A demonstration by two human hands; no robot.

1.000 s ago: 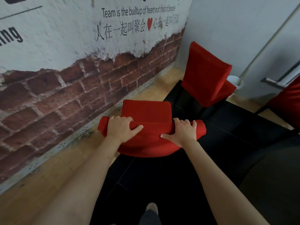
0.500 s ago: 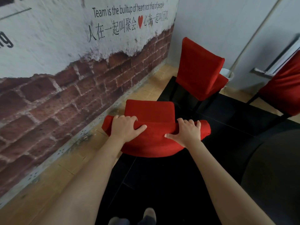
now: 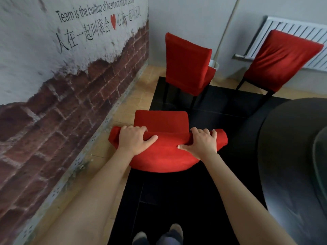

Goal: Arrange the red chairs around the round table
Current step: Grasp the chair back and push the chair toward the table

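Observation:
A red fabric chair (image 3: 164, 156) stands right in front of me, seen from above, its seat pointing away. My left hand (image 3: 134, 141) grips the left part of its backrest top, and my right hand (image 3: 201, 143) grips the right part. A second red chair (image 3: 187, 64) stands farther ahead near the room corner, its back toward me. A third red chair (image 3: 281, 59) stands at the far right by the radiator. The dark round table (image 3: 290, 156) fills the right edge of the view.
A brick-pattern wall (image 3: 62, 103) with lettering runs close along my left. A white radiator (image 3: 299, 30) hangs on the far wall, with a thin pole (image 3: 228, 27) leaning in front of it. Black floor tiles (image 3: 177, 200) lie underfoot, wood flooring by the wall. My shoes (image 3: 157, 234) show at the bottom.
My view has swung to the right, bringing the third chair, the radiator and the round table into sight. Both hands keep their grip on the backrest.

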